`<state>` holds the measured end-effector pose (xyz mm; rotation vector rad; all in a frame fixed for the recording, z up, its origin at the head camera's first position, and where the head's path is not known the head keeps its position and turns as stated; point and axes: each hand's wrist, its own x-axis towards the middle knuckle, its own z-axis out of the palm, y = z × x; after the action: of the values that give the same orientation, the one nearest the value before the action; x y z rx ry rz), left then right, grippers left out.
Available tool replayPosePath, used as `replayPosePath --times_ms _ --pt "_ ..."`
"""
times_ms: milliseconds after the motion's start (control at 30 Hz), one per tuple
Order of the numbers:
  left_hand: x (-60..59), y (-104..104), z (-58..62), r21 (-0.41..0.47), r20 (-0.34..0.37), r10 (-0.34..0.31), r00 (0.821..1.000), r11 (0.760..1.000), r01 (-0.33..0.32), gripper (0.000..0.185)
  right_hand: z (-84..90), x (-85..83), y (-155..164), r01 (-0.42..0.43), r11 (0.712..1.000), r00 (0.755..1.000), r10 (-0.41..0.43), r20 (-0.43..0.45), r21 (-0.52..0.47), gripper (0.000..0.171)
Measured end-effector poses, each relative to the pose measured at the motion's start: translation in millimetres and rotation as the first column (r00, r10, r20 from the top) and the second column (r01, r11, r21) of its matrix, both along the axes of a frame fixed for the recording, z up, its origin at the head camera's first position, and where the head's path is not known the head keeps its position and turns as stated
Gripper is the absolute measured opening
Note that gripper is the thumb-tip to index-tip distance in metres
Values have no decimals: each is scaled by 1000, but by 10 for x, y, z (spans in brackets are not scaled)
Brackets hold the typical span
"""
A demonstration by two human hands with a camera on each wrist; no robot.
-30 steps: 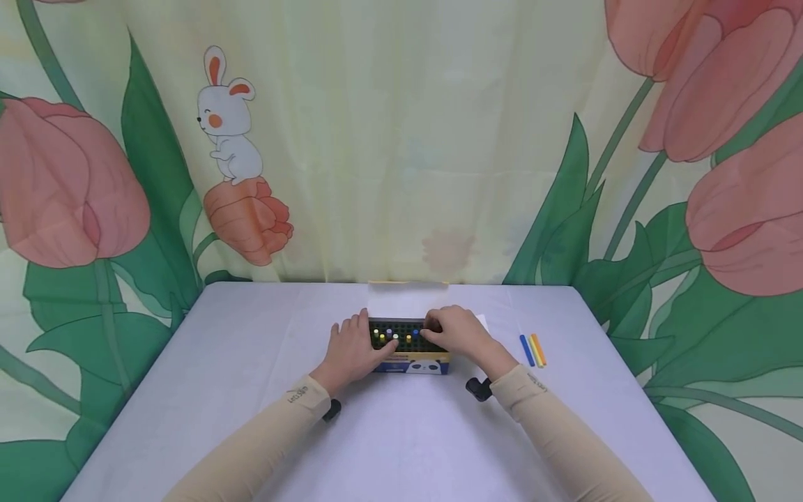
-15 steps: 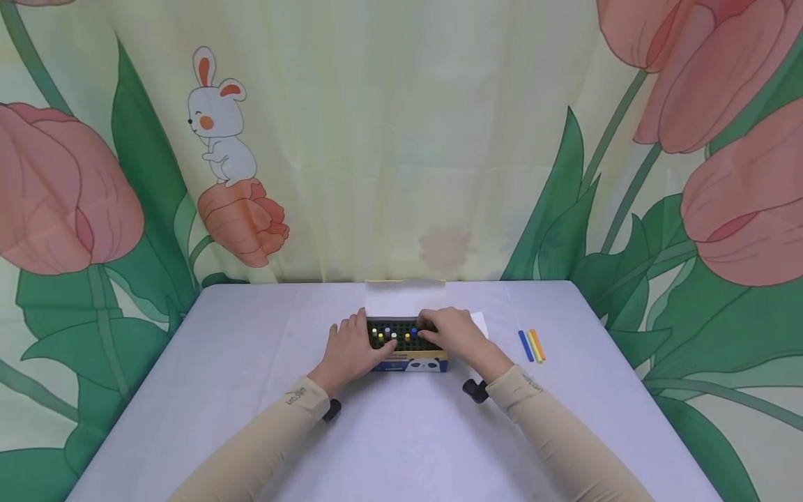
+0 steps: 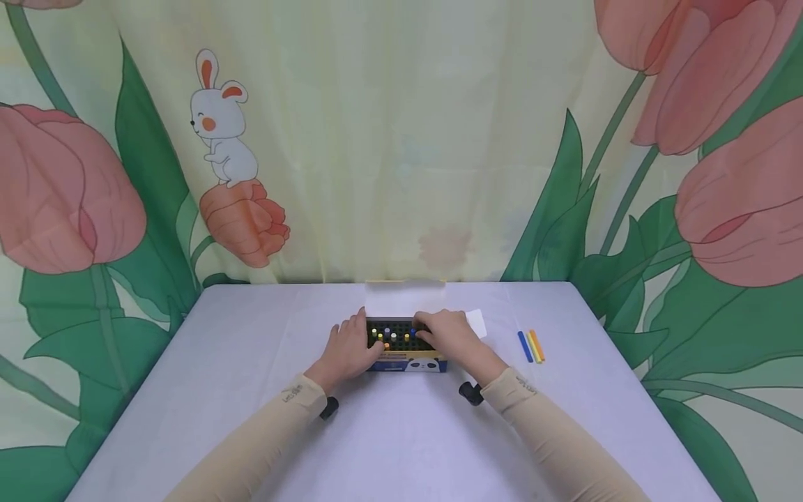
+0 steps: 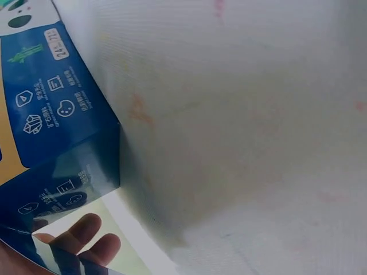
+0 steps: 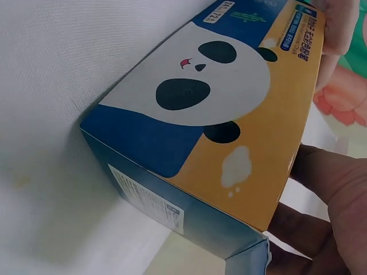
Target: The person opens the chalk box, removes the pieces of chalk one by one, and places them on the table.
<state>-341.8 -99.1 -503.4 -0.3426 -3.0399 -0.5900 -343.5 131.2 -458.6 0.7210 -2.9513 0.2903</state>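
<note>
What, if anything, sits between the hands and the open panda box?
Nothing visible. The left hand holds the left end of the box, and the right hand rests over its right part, fingers among the colored sticks standing inside.

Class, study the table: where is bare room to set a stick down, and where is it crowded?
Bare cloth lies left of the left hand, and near the front edge of the table between the sleeves. Crowded: the box under both hands, right hand, and the loose sticks on the right.

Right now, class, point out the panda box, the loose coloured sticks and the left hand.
panda box (image 5: 195,91), right wrist view, on the panda face.
loose coloured sticks (image 3: 531,346), head view, mid-length.
left hand (image 3: 347,351), head view, back of hand.
</note>
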Motion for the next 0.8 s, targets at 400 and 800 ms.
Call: replayPosePath --times_ms 400,800 --pt "6 -1 -51 15 -25 -3 1000 1000 3 94 -68 39 -67 18 1000 999 -18 -48 -2 14" --pt "20 36 -19 37 29 53 998 998 -55 94 -2 47 -67 44 999 998 -44 -38 -9 15"
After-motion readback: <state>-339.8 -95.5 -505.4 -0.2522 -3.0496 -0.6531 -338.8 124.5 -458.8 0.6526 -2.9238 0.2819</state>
